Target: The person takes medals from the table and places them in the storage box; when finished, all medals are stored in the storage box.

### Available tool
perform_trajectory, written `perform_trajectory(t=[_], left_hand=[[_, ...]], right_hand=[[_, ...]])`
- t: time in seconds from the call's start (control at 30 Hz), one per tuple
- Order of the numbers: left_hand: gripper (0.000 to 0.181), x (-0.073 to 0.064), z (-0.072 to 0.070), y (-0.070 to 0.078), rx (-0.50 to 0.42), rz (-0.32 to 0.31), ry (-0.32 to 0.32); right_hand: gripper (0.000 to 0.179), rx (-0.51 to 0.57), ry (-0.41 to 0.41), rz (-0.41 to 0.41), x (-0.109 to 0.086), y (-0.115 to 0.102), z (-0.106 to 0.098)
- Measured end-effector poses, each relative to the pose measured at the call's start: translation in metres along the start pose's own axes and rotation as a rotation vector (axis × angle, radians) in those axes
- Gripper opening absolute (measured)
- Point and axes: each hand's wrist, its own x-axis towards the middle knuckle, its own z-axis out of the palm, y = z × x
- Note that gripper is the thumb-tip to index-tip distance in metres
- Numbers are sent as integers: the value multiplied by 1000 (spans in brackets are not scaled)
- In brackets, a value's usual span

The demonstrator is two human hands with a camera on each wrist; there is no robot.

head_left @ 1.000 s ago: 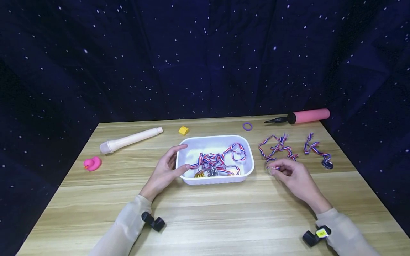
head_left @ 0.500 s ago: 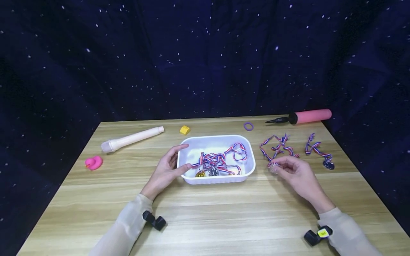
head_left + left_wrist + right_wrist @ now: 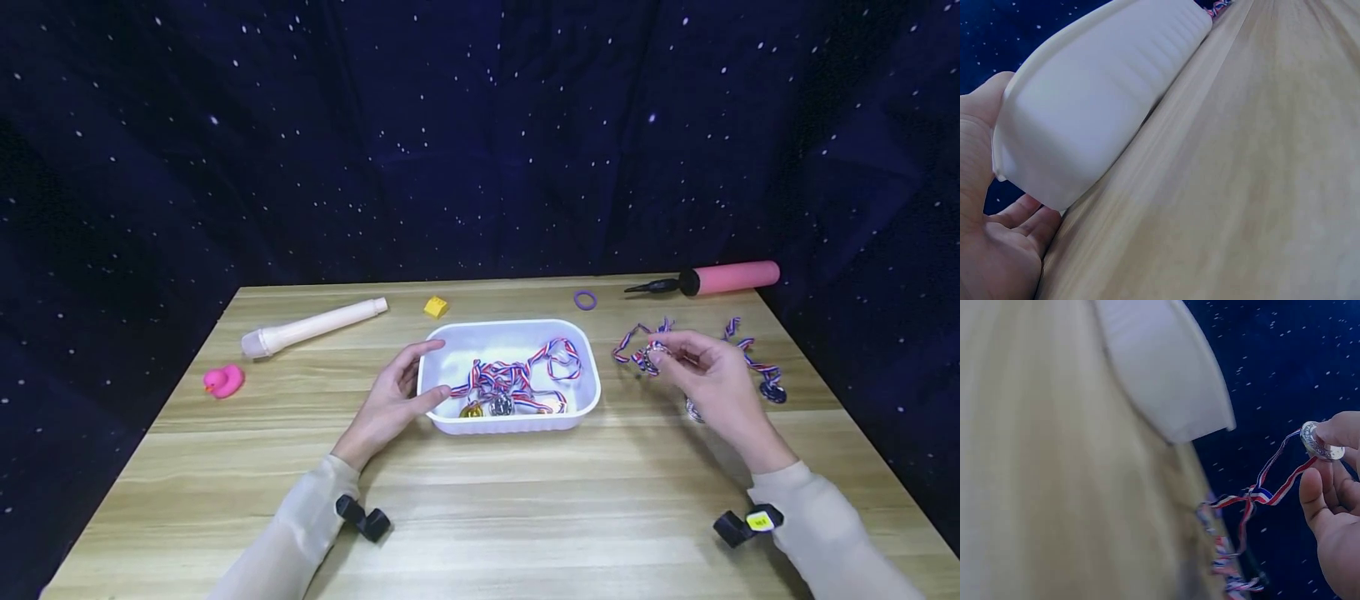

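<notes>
My left hand (image 3: 386, 410) grips the left end of a white plastic tub (image 3: 512, 425), its thumb over the rim and its fingers along the outer wall. Inside the tub lie tangled red-white-blue ribbons (image 3: 504, 375) with a gold medal (image 3: 471, 411), a silver medal (image 3: 501, 405) and a third, partly seen one. To the tub's right, my right hand (image 3: 716, 383) pinches a silver medal (image 3: 1320, 442) between thumb and fingers, raised off the table with its ribbon (image 3: 1269, 497) trailing down. Another silver medal (image 3: 693, 410) shows below that hand, partly hidden.
Farther right lies a ribboned medal (image 3: 772, 392). Behind are a pink balloon pump (image 3: 731, 277), a purple ring (image 3: 585, 300) and a yellow block (image 3: 436, 307). A white microphone (image 3: 322, 327) and a pink rubber duck (image 3: 223, 381) lie on the left.
My right hand has lifted the silver medal up from the table and slightly away from me, its ribbon following. Another silver medal has come into sight beneath. My left hand stays at the tub.
</notes>
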Motion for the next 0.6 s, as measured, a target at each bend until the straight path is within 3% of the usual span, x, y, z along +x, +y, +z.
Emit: perform_trajectory(t=[0.6], left_hand=[[71, -1, -2, -1, 1, -8, 2]], right_hand=[[25, 72, 167, -198, 72, -74, -24]])
